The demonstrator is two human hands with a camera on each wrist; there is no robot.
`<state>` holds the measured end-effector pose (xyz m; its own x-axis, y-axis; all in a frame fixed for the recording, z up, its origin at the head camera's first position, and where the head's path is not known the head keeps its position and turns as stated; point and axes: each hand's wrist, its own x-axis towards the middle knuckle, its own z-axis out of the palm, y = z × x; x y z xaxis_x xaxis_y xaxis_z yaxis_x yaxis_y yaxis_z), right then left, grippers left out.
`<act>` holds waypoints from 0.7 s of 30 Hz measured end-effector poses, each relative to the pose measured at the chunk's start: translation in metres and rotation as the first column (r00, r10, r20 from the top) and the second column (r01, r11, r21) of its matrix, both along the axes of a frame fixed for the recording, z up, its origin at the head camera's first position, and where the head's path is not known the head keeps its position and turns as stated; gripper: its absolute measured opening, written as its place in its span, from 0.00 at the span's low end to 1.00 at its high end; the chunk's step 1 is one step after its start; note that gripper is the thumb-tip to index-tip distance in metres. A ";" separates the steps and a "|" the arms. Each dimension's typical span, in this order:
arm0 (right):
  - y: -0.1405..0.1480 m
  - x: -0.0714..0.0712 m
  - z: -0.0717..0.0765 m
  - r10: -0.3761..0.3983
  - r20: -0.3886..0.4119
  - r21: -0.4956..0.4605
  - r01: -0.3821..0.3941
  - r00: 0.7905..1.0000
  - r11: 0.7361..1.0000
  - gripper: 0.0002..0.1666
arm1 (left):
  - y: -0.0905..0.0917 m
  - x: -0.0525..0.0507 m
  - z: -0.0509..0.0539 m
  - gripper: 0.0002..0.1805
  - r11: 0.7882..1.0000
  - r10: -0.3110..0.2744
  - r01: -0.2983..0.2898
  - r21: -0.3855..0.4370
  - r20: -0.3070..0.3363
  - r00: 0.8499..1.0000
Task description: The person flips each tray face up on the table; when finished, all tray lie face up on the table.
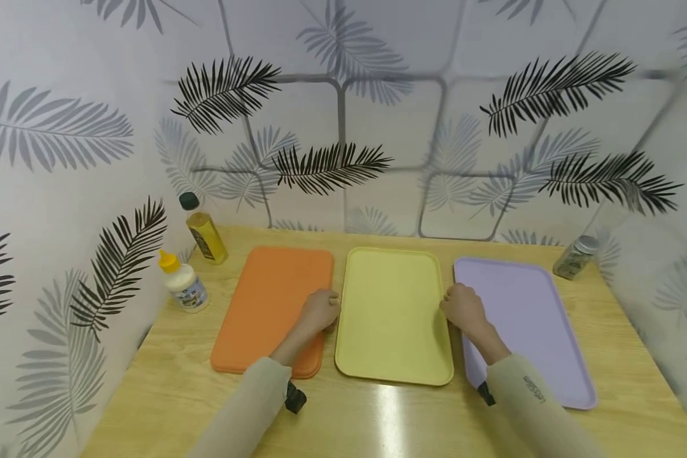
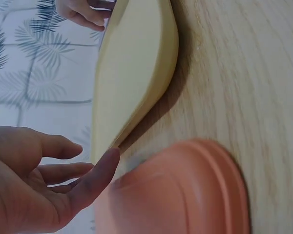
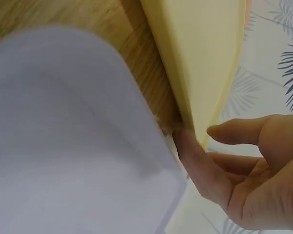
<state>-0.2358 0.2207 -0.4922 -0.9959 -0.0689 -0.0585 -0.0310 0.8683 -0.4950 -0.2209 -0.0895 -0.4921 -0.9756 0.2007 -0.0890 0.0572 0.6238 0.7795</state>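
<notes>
From afar I am logging a glue bottle [image 1: 189,287] and dark-capped bottle [image 1: 207,235] at far left, then an orange tray [image 1: 269,299]. My left hand [image 1: 319,310] is pinching the left rim of the yellow tray [image 1: 393,315], which is lying at centre. My right hand [image 1: 464,310] is pinching its right rim, beside a lilac tray [image 1: 529,324]; a lidded jar [image 1: 575,257] is standing beyond.

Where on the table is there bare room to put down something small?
Bare table lies in front of the yellow tray, between the sleeves; also left of the orange tray and right of the purple tray. Crowded: the narrow strips between trays, where the left hand and right hand are, and back left, by the bottles.
</notes>
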 end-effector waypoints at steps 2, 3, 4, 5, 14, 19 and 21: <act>-0.005 0.003 0.004 -0.006 -0.027 0.046 0.008 1.000 0.999 0.11 | -0.009 0.006 0.004 0.15 0.999 0.031 -0.032 -0.024 -0.045 0.999; -0.008 0.005 0.007 -0.011 -0.042 0.063 0.013 0.999 0.998 0.13 | -0.014 0.008 0.006 0.16 0.998 0.053 -0.056 -0.033 -0.067 0.996; -0.011 0.006 0.010 -0.012 -0.055 0.075 0.016 0.998 0.997 0.16 | -0.019 0.009 0.009 0.16 0.995 0.077 -0.082 -0.053 -0.089 0.993; -0.015 0.007 0.013 -0.011 -0.067 0.079 0.017 0.998 0.997 0.18 | -0.026 0.011 0.011 0.19 0.992 0.106 -0.111 -0.055 -0.099 0.989; -0.073 0.016 0.023 0.118 -0.213 -0.046 -0.131 0.970 0.990 0.19 | -0.099 0.011 0.005 0.22 0.944 0.148 -0.189 -0.271 -0.165 0.975; -0.115 0.029 0.012 0.216 -0.247 -0.159 -0.259 0.945 0.953 0.18 | -0.132 0.013 -0.012 0.21 0.898 0.111 -0.213 -0.384 -0.270 0.956; -0.130 0.031 0.010 0.249 -0.237 -0.198 -0.298 0.939 0.934 0.19 | -0.140 0.014 -0.016 0.21 0.871 0.126 -0.247 -0.424 -0.294 0.947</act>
<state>-0.2044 0.0908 -0.4819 -0.9247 -0.3271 0.1946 -0.3729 0.6761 -0.6355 -0.2071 -0.2297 -0.5080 -0.9920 0.0098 0.1258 0.0581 0.9205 0.3865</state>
